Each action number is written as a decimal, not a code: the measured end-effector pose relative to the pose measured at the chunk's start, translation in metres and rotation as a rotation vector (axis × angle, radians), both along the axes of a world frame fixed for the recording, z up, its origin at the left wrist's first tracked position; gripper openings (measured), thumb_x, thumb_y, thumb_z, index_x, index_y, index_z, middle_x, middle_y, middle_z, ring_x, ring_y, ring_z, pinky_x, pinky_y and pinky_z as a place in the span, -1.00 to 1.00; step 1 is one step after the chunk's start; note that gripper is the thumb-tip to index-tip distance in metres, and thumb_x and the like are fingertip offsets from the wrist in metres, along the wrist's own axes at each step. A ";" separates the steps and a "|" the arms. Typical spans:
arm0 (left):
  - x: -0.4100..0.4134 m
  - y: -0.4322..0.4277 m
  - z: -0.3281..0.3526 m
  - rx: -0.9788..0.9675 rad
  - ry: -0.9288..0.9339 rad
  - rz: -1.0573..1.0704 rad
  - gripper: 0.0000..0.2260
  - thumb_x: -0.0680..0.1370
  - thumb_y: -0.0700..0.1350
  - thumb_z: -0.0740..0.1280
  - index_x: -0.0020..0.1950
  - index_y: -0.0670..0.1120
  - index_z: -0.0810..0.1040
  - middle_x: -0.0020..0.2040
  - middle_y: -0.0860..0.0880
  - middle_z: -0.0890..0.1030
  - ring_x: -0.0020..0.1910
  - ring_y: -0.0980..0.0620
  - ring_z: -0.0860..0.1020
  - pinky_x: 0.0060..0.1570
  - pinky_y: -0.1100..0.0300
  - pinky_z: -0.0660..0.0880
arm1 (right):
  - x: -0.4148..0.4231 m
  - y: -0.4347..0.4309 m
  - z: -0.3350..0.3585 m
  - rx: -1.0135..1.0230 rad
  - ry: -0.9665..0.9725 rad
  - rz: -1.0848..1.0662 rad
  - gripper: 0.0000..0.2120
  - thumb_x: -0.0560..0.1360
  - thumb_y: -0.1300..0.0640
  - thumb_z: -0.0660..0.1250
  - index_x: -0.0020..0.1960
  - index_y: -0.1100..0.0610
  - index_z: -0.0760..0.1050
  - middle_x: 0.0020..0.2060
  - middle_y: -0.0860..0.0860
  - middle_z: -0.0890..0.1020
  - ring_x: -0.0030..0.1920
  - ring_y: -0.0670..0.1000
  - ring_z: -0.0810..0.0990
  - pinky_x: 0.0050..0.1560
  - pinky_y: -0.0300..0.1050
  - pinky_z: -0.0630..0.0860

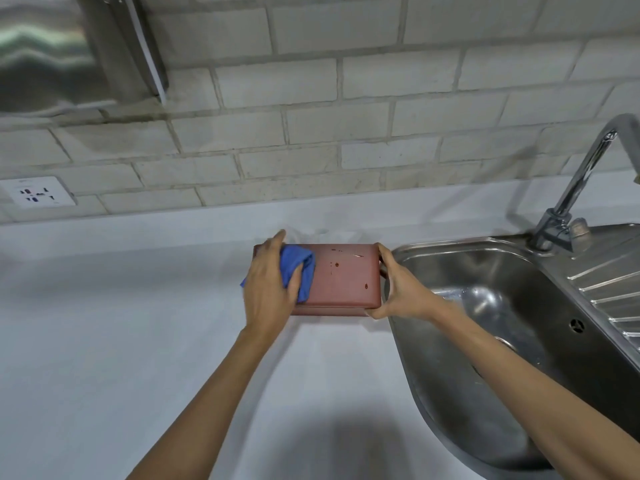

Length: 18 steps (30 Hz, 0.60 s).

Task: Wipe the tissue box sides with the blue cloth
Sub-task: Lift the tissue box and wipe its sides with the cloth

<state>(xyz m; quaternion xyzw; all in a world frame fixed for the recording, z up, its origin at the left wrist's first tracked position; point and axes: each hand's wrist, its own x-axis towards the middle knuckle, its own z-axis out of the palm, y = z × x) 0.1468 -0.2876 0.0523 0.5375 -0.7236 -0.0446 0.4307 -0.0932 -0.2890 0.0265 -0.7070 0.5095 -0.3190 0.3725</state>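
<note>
A reddish-brown tissue box (343,275) lies on the white counter (138,323), just left of the sink. Its broad face points up and carries a few dark spots. My left hand (268,289) presses a bunched blue cloth (298,270) onto the box's left part. My right hand (398,285) grips the box's right end, thumb at the near corner and fingers at the far corner. The box's left end is hidden under my left hand and the cloth.
A steel sink (502,306) with a drainboard sits right beside the box, and a chrome tap (581,181) stands behind it. A brick-tile wall runs along the back, with a socket (38,195) at the left and a metal hood (69,50) above.
</note>
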 end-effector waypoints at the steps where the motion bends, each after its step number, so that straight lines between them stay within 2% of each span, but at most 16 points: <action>1: -0.012 -0.002 0.006 0.026 0.020 -0.019 -0.67 0.53 -0.18 0.30 0.28 -0.25 0.48 0.18 -0.21 0.58 0.22 -0.20 0.52 0.22 -0.10 0.49 | 0.000 0.001 -0.001 -0.005 0.000 0.003 -0.03 0.13 0.26 0.56 0.32 -0.14 0.07 0.18 -0.08 0.46 0.21 -0.07 0.49 0.19 -0.38 0.36; 3: -0.032 0.003 0.008 -0.040 -0.115 -0.082 -0.73 0.50 -0.18 0.33 0.15 -0.25 0.58 0.14 -0.23 0.61 0.24 -0.27 0.51 0.27 -0.19 0.44 | 0.000 0.003 -0.001 -0.016 0.004 -0.002 -0.01 0.12 0.26 0.56 0.35 -0.10 0.06 0.21 -0.02 0.46 0.23 -0.02 0.48 0.22 -0.32 0.38; 5: -0.034 0.016 -0.006 -0.115 -0.289 -0.153 -0.68 0.50 -0.09 0.32 0.17 -0.22 0.61 0.20 -0.24 0.60 0.30 -0.29 0.47 0.31 -0.22 0.35 | -0.001 0.003 -0.001 -0.034 0.014 -0.008 0.00 0.11 0.27 0.56 0.38 -0.05 0.07 0.21 0.01 0.47 0.23 -0.02 0.49 0.20 -0.37 0.40; 8: -0.005 0.028 -0.025 -0.189 -0.457 -0.183 -0.59 0.59 0.07 0.12 0.25 -0.12 0.58 0.30 -0.18 0.55 0.37 -0.25 0.40 0.35 -0.20 0.26 | -0.001 0.005 -0.002 -0.046 0.023 -0.008 -0.01 0.10 0.27 0.54 0.33 -0.14 0.07 0.16 0.00 0.49 0.18 -0.01 0.50 0.11 -0.48 0.40; 10: 0.008 0.024 -0.026 -0.199 -0.383 -0.117 -0.59 0.60 0.05 0.11 0.25 -0.14 0.58 0.31 -0.21 0.54 0.36 -0.28 0.38 0.33 -0.19 0.30 | 0.001 0.006 -0.001 -0.058 0.035 -0.012 -0.05 0.11 0.26 0.53 0.30 -0.16 0.08 0.11 0.00 0.49 0.15 0.03 0.50 0.11 -0.47 0.38; 12: -0.002 0.015 -0.014 -0.163 -0.292 -0.017 -0.64 0.53 -0.05 0.22 0.22 -0.17 0.59 0.29 -0.26 0.54 0.32 -0.36 0.41 0.25 -0.23 0.41 | 0.003 0.007 -0.001 -0.053 0.043 -0.015 -0.05 0.12 0.24 0.54 0.31 -0.13 0.08 0.10 -0.01 0.49 0.14 0.05 0.50 0.19 -0.30 0.40; 14: -0.027 0.012 -0.004 -0.124 -0.253 0.027 -0.66 0.47 -0.12 0.32 0.21 -0.17 0.60 0.28 -0.27 0.54 0.30 -0.41 0.42 0.23 -0.26 0.42 | 0.005 0.008 0.000 -0.059 0.068 -0.023 -0.01 0.12 0.22 0.55 0.36 -0.09 0.05 0.11 0.02 0.49 0.14 0.07 0.50 0.24 -0.12 0.44; 16: -0.044 0.019 -0.006 -0.147 -0.301 -0.037 -0.65 0.44 -0.13 0.37 0.21 -0.16 0.61 0.27 -0.26 0.56 0.30 -0.39 0.42 0.23 -0.25 0.41 | 0.004 0.008 0.002 -0.066 0.094 -0.036 0.02 0.10 0.20 0.55 0.39 -0.07 0.04 0.14 0.04 0.49 0.14 0.10 0.51 0.22 -0.01 0.50; 18: -0.037 0.029 -0.017 -0.201 -0.384 -0.140 -0.66 0.48 -0.07 0.31 0.22 -0.14 0.61 0.27 -0.22 0.57 0.31 -0.34 0.44 0.23 -0.20 0.41 | 0.004 0.009 0.005 -0.070 0.119 -0.039 0.01 0.09 0.17 0.55 0.35 -0.15 0.05 0.15 0.04 0.49 0.12 0.13 0.53 0.12 0.07 0.55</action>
